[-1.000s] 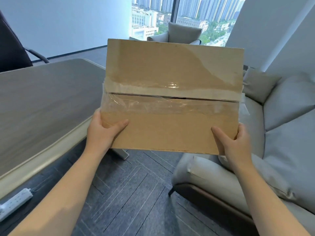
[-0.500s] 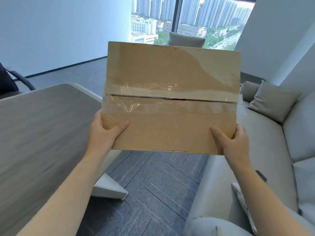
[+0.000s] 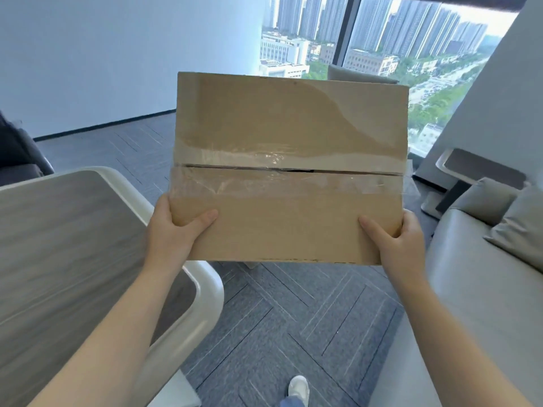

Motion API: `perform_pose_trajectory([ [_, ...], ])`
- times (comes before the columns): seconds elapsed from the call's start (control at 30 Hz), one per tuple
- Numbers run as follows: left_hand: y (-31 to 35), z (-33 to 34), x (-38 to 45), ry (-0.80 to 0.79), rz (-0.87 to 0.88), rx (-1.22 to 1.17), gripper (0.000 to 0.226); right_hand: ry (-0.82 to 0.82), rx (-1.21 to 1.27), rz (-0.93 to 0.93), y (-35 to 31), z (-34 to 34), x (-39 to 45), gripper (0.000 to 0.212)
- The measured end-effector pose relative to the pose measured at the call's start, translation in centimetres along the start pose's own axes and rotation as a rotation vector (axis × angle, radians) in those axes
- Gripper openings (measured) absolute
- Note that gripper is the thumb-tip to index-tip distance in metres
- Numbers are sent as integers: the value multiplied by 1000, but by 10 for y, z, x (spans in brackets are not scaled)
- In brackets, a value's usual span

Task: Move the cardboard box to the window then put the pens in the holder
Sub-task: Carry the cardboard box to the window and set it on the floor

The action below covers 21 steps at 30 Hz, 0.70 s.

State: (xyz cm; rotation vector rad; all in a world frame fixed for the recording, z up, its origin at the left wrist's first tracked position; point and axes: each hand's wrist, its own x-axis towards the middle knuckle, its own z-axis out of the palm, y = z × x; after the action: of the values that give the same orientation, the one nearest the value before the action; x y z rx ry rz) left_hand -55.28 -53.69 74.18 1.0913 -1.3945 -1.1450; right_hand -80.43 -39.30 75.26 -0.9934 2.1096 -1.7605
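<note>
The cardboard box (image 3: 289, 171) is held in the air at chest height, out in front of the person, with its broad top face turned toward the camera. Its two flaps meet along a seam across the middle, which is covered by a wide strip of clear tape (image 3: 282, 183) (wrinkled and shiny in places). A small dark gap is seen at the seam near its centre.

The box is gripped at its near lower corners. The left hand (image 3: 173, 233) is clamped on the left corner, with the thumb laid flat on the top face and the fingers hidden under the box. The right hand (image 3: 399, 245) is clamped on the right corner in the same way, thumb on top and fingers wrapped around the edge.

Below the box, a grey carpet (image 3: 293, 318) with a herringbone pattern is seen, and a white shoe (image 3: 298, 387) at the bottom edge. To the left, a wood-topped table (image 3: 58, 245) with a rounded white rim is shown, its corner lying under the left forearm. To the right, a grey sofa (image 3: 476, 289) with a cushion (image 3: 520, 230) is placed. Beyond the box, a floor-to-ceiling window (image 3: 382, 39) is faced, through which city towers are seen; the top of a grey armchair (image 3: 352, 76) is visible just above the box's far edge.
</note>
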Motion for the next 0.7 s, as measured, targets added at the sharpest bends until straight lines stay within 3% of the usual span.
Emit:
perform_pose_trajectory([
  [0.33,-15,94,123,307,-67,44,58,-304,8,-66,29,79,226,52],
  [0.47,-22,94,164,408,-75,60,50,-422,55,-82,33,131,280,59],
  [0.6,-32,85,204,512,-74,66,37,-526,78,-112,31,192,317,44],
  [0.7,-39,71,236,587,-68,77,40,-591,104,-119,26,244,340,38],
])
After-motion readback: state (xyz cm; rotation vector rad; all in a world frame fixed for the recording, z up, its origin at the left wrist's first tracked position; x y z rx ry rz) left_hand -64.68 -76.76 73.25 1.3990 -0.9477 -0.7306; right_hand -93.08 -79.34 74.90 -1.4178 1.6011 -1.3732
